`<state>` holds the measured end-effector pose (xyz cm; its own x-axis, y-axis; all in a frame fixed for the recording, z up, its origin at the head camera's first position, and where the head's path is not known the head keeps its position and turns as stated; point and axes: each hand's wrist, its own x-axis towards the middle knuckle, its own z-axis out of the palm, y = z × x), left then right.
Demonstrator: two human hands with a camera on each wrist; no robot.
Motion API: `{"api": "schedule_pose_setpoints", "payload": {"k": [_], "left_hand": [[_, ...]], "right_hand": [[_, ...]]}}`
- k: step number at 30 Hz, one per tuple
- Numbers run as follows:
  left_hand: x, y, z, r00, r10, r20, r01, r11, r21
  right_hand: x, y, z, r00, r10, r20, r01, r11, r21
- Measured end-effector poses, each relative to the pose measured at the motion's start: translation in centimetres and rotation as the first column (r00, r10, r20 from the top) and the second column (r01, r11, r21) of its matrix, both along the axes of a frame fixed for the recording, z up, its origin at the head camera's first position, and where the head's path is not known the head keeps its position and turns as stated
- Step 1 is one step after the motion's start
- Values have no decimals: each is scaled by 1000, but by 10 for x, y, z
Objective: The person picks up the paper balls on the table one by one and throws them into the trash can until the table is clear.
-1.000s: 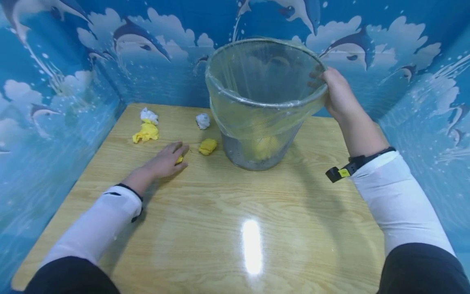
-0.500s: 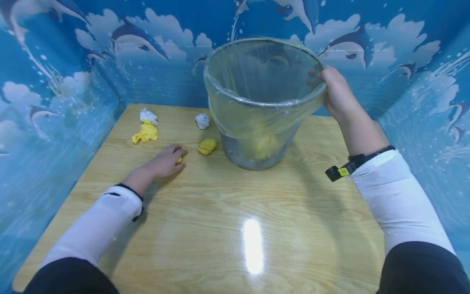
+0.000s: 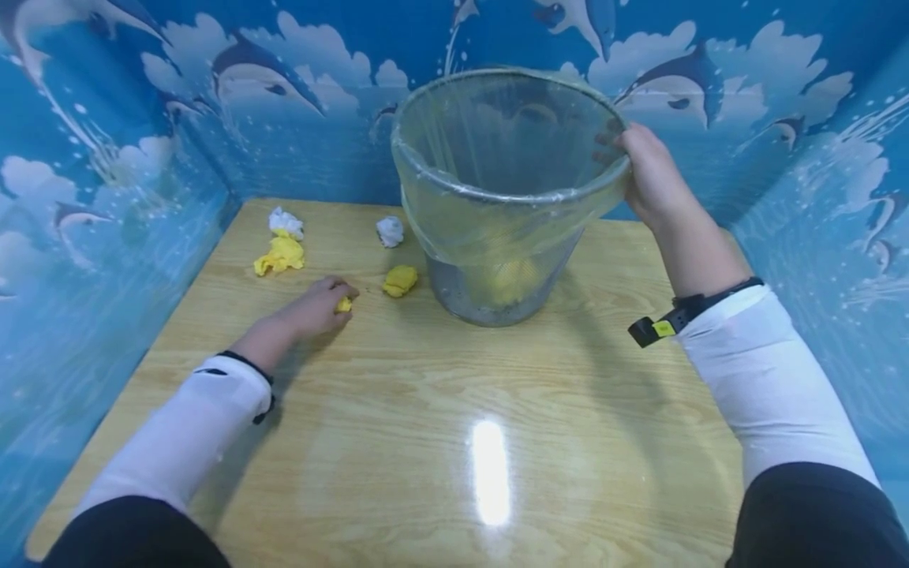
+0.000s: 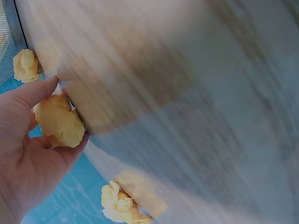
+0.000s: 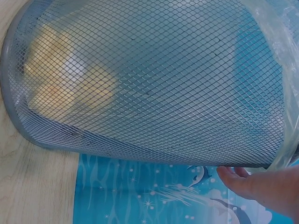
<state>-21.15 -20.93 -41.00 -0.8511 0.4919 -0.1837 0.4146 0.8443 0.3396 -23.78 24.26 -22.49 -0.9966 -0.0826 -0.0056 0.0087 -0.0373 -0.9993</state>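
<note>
Dolphin-printed blue walls enclose a glossy wooden table (image 3: 426, 410); the right hand (image 3: 649, 181) grips the rim of the mesh bin (image 3: 497, 197) at 3 o'clock, fingers curled over the liner, tipping its mouth toward the person, seemingly to ease dropping things in; the left hand (image 3: 312, 308) lies low on the table at the bin's 9 o'clock, fingers curled around a yellow paper ball (image 4: 60, 120); another yellow ball (image 3: 400, 280) sits just beside.
</note>
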Motion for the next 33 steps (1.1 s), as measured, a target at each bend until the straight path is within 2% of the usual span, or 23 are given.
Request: {"api": "schedule_pose_setpoints", "payload": {"k": [10, 18, 28, 33], "left_hand": [[1, 1, 6, 1000, 22, 1, -22, 1000, -19], [-3, -1, 10, 997, 78, 16, -78, 997, -13], [-9, -4, 29, 987, 152, -47, -152, 988, 8], [-15, -5, 43, 976, 196, -98, -191, 980, 62]], "right_hand": [[2, -1, 0, 1000, 0, -16, 0, 1000, -10], [2, -1, 0, 999, 15, -38, -16, 1000, -26], [1, -1, 1, 1000, 9, -12, -9, 1000, -10], [1, -1, 1, 1000, -4, -13, 3, 1000, -13]]}}
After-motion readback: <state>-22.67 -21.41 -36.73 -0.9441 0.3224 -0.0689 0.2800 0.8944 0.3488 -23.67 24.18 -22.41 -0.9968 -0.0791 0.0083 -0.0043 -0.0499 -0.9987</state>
